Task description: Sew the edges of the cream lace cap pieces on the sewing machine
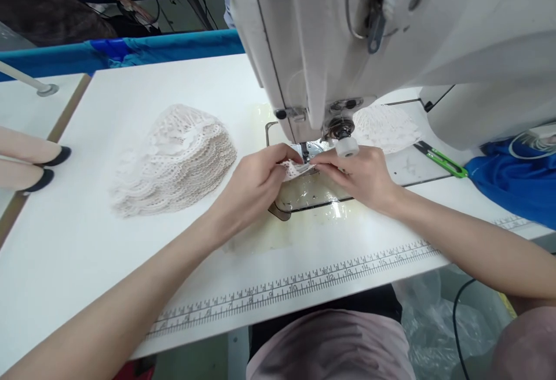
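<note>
The left hand (259,178) and right hand (367,178) both pinch a white lace piece (292,170) – its visible stretch runs left to right between their fingertips, beside the presser foot (305,153) of the sewing machine (284,38). Neither hand is nearer – both touch it. Stacked lace pieces (186,163) lie left of the left hand.

On your right lie green thread snips (447,163), just beside a blue cloth (512,182). Lower, a black cable (454,317) passes before a clear plastic bag (430,310). Along your near edge runs a printed ruler (313,281); on the far side, you have a teal fabric strip (182,50).
</note>
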The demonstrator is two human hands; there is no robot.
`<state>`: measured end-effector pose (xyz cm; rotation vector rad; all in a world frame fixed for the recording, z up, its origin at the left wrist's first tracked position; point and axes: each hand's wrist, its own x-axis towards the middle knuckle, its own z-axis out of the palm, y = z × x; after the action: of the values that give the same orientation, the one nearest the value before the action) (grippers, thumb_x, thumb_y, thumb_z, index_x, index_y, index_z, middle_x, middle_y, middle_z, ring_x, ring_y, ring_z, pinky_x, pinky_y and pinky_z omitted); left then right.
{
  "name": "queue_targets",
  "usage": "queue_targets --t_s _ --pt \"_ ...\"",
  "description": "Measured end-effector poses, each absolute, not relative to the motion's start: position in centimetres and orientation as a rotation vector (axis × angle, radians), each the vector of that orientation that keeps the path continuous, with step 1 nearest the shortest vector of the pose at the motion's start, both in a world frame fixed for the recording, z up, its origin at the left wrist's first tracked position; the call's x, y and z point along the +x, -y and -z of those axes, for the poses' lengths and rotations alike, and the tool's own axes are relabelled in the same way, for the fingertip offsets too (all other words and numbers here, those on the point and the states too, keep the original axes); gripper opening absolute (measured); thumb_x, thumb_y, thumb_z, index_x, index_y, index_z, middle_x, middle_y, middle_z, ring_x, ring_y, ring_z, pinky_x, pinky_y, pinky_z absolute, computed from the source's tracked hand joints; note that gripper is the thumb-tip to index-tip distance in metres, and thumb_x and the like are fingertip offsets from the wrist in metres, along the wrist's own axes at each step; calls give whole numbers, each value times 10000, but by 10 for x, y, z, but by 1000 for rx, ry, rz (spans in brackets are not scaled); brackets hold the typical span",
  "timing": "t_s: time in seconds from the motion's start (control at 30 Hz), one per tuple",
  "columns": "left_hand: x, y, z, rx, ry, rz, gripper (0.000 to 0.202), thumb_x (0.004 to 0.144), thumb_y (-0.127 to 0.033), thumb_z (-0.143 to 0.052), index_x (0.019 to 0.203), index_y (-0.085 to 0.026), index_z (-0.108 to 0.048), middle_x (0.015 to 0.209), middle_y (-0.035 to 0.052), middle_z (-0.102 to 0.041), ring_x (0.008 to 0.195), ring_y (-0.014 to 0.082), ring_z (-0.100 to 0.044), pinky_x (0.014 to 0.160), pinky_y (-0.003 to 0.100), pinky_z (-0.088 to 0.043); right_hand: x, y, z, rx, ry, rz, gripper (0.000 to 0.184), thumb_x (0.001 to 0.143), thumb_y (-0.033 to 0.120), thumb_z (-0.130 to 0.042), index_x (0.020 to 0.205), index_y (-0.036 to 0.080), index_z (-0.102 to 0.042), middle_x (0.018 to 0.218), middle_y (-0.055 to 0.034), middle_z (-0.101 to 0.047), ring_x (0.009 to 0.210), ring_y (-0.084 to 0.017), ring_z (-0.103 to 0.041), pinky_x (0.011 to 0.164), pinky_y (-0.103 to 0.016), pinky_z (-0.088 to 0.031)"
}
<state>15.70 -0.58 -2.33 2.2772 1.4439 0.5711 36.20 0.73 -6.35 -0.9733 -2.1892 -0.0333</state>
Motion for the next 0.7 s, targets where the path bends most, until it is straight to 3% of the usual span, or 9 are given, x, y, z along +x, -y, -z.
queue_targets --t_s 0.13,0.23,0.37,0.5,0.57,0.7 --pt "155 -5 17 2207 -1328 -545 352 921 -311 -362 941 -196 -693 898 40 -657 784 186 -615 667 301 -481 360 -10 64 -1051 2158 101 269 968 309 -497 897 234 -746 633 56 -676 521 -61 -533 472 -203 -295" --pt "155 -9 19 2206 -1250 -504 323 887 -453 -503 908 -211 -716 888 46 -638 774 190 -610 661 306 -487 359 -11 64 -1095 2164 102 272 963 312 -502 882 227 -747 639 48 -677 522 -63 -528 469 -203 -274" --pt "154 -14 22 2162 -1204 -576 259 895 -387 -524 857 -219 -718 875 35 -628 769 170 -603 656 295 -476 358 -10 64 -1088 2172 97 283 964 305 -499 855 212 -743 635 45 -677 518 -65 -531 459 -203 -259" --pt "152 -7 27 2291 -1171 -561 332 926 -344 -472 745 -203 -711 806 42 -595 638 134 -549 566 284 -450 361 -6 62 -982 2228 102 232 959 266 -515 889 212 -730 704 49 -709 582 -77 -573 516 -208 -336" --pt "151 2 32 2537 -1153 -575 284 923 -308 -489 814 -208 -732 832 56 -607 637 140 -541 574 299 -451 363 -2 60 -911 2306 156 217 951 235 -523 864 203 -720 794 37 -736 669 -98 -608 559 -230 -368" --pt "153 26 42 3039 -1191 -577 233 902 -201 -519 1042 -214 -705 981 88 -691 865 239 -606 663 369 -461 365 5 56 -773 2389 375 202 905 99 -540 807 179 -698 921 13 -750 851 -139 -638 662 -276 -402"
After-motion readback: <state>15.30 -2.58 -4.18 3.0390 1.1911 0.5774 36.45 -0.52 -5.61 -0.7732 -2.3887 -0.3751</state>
